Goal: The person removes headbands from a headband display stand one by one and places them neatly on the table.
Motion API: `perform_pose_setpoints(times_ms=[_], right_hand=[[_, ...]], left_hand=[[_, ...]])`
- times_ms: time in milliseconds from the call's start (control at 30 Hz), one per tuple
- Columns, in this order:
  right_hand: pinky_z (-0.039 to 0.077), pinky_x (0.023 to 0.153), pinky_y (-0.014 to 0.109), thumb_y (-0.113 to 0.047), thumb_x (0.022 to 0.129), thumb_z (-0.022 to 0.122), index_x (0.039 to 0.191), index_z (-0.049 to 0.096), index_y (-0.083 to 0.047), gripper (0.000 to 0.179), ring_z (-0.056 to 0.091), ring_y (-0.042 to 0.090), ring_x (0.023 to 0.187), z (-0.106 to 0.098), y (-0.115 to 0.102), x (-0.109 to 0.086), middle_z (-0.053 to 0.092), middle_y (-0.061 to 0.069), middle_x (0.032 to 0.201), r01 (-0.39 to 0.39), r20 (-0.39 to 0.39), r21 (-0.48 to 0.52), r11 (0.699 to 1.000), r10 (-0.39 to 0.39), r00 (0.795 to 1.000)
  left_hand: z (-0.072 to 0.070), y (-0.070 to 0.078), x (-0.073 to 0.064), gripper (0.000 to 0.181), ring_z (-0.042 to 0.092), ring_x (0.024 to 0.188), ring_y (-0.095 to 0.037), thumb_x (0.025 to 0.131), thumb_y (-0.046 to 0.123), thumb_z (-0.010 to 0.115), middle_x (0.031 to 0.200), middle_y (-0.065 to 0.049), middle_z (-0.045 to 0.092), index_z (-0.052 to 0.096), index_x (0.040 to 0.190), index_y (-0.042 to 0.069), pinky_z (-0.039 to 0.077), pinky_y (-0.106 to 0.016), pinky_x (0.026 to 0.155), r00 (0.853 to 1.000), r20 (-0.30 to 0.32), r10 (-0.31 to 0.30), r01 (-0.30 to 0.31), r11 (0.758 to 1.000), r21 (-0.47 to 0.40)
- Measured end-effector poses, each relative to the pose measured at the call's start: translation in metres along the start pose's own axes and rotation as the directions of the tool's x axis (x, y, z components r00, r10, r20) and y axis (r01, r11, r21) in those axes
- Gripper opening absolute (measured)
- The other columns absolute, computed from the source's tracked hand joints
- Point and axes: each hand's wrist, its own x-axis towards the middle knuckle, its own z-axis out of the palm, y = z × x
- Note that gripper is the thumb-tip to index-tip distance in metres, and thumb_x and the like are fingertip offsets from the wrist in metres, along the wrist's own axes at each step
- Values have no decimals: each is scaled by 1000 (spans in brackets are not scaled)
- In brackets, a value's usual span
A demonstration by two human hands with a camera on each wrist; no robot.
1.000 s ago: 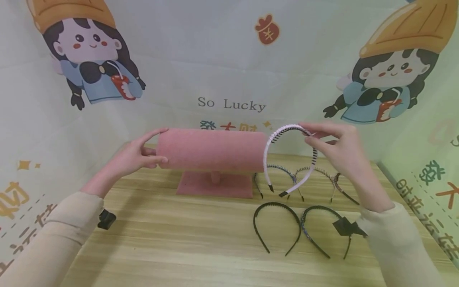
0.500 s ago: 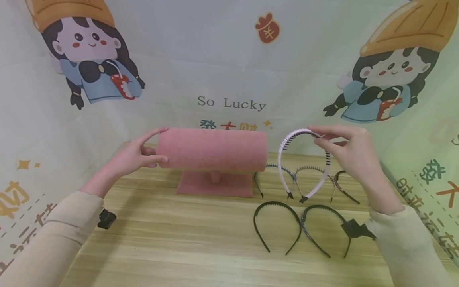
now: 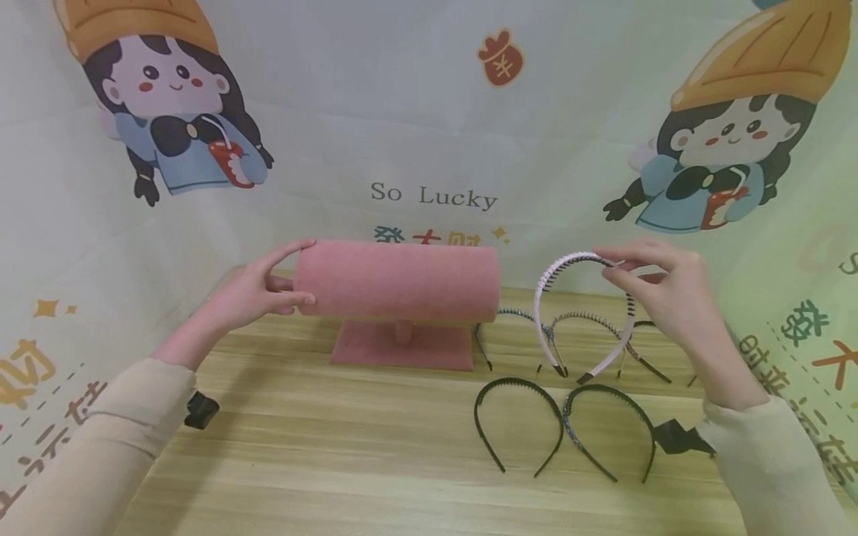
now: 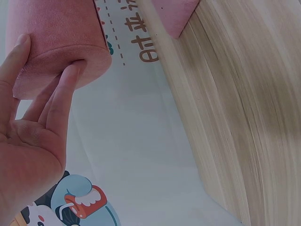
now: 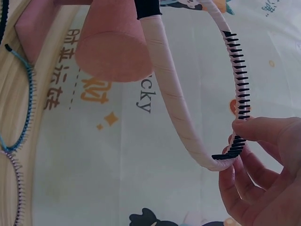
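Observation:
My left hand (image 3: 251, 296) grips the left end of a pink velvet headband display stand (image 3: 395, 279), a padded roll on a post and flat base. In the left wrist view, fingertips reach into the hollow in the roll's end (image 4: 87, 68) while the thumb lies along its outside. Off to the right, my right hand (image 3: 670, 286) pinches a pale pink wrapped headband (image 3: 538, 316) near its top, between thumb and fingers. Black comb teeth line the headband's inner side in the right wrist view, and its black-tipped ends hang downward. It is held up, apart from the roll.
On the wooden table (image 3: 322, 447) two dark headbands lie in front: a black one (image 3: 560, 428) and one with bluish trim (image 3: 578, 444). Behind them lie several more, including a blue one (image 3: 515, 311), partly hidden by the held headband. A printed cloth backdrop (image 3: 375, 134) stands behind.
My right hand has carried the pale pink headband rightward and slightly down, away from the roll's right end. The left hand and the stand have stayed in place.

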Motion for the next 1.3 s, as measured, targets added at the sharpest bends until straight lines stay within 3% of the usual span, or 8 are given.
perform_pose_setpoints(times_ms=[233, 667, 1300], right_hand=[[48, 72, 1, -11, 90, 73, 115, 74, -10, 25, 57, -13, 85, -5, 17, -6, 60, -38, 96, 50, -8, -9, 999, -50, 999], [45, 72, -1, -14, 91, 72, 114, 75, -10, 23, 54, -18, 86, -16, 53, -23, 58, -42, 92, -5, -1, -62, 998, 5, 1000], [42, 68, 2, -22, 94, 68, 116, 74, -10, 25, 48, -23, 83, -32, 105, -39, 50, -49, 91, -97, 20, -150, 984, 101, 995]], left_hand=[[-1, 1, -1, 88, 75, 90, -22, 85, 45, 75, 126, -20, 68, 20, 153, 50, 59, -44, 85, 1000, 15, -4, 4, 1000, -19], [0, -2, 1, 90, 75, 91, -23, 85, 43, 75, 126, -22, 67, 18, 155, 47, 59, -45, 86, 1000, 19, 2, -2, 1000, -17], [1, -2, 2, 86, 76, 87, -20, 83, 47, 75, 123, -18, 70, 22, 151, 53, 60, -40, 82, 1000, -9, -4, 4, 1000, -7]])
